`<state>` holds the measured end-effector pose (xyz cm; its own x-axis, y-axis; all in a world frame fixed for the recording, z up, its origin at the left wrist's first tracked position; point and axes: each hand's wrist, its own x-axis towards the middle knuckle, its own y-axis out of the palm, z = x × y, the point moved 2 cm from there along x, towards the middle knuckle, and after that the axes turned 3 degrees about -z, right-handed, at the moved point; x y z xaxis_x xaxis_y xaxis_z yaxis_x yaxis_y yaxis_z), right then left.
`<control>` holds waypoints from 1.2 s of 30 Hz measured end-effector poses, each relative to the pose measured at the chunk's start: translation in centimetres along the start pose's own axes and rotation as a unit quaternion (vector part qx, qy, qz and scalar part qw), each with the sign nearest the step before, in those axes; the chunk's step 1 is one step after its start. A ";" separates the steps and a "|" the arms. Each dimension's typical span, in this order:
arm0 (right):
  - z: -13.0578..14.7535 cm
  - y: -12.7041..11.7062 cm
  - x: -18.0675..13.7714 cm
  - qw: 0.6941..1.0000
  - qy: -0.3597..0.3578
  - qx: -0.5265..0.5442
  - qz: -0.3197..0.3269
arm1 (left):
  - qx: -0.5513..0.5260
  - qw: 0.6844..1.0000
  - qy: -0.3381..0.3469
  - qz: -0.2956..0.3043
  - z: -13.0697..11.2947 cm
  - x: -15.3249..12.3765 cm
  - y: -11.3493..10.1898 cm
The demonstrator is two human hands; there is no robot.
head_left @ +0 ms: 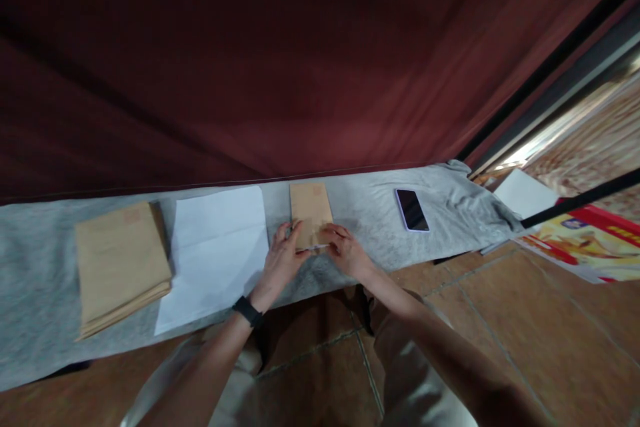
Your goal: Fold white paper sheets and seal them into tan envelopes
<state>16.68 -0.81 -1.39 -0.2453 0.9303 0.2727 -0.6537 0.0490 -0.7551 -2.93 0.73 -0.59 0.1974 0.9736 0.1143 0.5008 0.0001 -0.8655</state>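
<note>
Left hand (285,252) and right hand (346,250) equally near, at either side of the brown envelope's (309,201) near end | fingers curled there, touching; whether clamped, cannot tell | envelope on cloth-covered worktop (365,210), between and beyond them, long axis near-to-far | right: red-and-yellow printed panel (590,240), lettering unreadable | envelope's far right corner: reddish mark (317,191), illegible

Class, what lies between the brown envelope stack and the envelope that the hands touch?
White paper, then a strip of grey cloth, as the head view shows.
</note>
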 end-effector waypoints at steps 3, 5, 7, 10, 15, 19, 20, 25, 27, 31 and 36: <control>-0.3 1.0 -0.7 1.000 0.001 0.006 0.007 | 0.041 0.995 0.087 -0.024 -0.1 -0.2 0.0; -0.5 1.3 -1.3 1.000 -0.004 0.007 0.008 | 0.046 0.992 0.120 -0.019 0.0 -0.2 0.2; -0.6 1.2 -1.7 1.000 -0.012 0.002 0.013 | 0.044 0.989 0.139 0.002 0.0 -0.2 0.3; -0.6 0.6 -1.6 0.999 -0.024 -0.008 0.031 | 0.053 0.987 0.150 0.027 0.1 -0.1 0.4; -0.7 -0.3 -1.2 0.997 -0.051 -0.013 0.064 | 0.058 0.983 0.169 0.037 0.1 -0.3 0.2; -1.0 -0.4 -1.2 0.996 -0.054 -0.016 0.068 | 0.058 0.982 0.176 0.034 0.1 -0.5 0.2; -1.1 -0.3 -1.2 0.996 -0.054 -0.016 0.069 | 0.056 0.982 0.176 0.030 0.0 -0.5 0.2; -0.6 -0.3 -1.0 0.995 -0.054 -0.029 0.076 | 0.050 0.984 0.173 -0.001 -0.9 0.7 0.8; -0.3 -0.4 -0.9 0.995 -0.047 -0.038 0.080 | 0.049 0.985 0.166 0.000 -1.4 1.6 1.3; 0.0 -0.5 -0.6 0.995 -0.037 -0.050 0.081 | 0.054 0.985 0.164 0.012 -2.6 3.5 2.5; 0.1 -0.6 -0.4 0.995 -0.041 -0.055 0.076 | 0.069 0.986 0.152 0.022 -3.1 5.1 3.8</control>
<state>17.11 -1.21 -0.96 -0.3963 0.8973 0.1944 -0.5226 -0.0464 -0.8513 2.63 5.00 -1.75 0.4705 0.8600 0.1978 0.3711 0.0105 -0.9285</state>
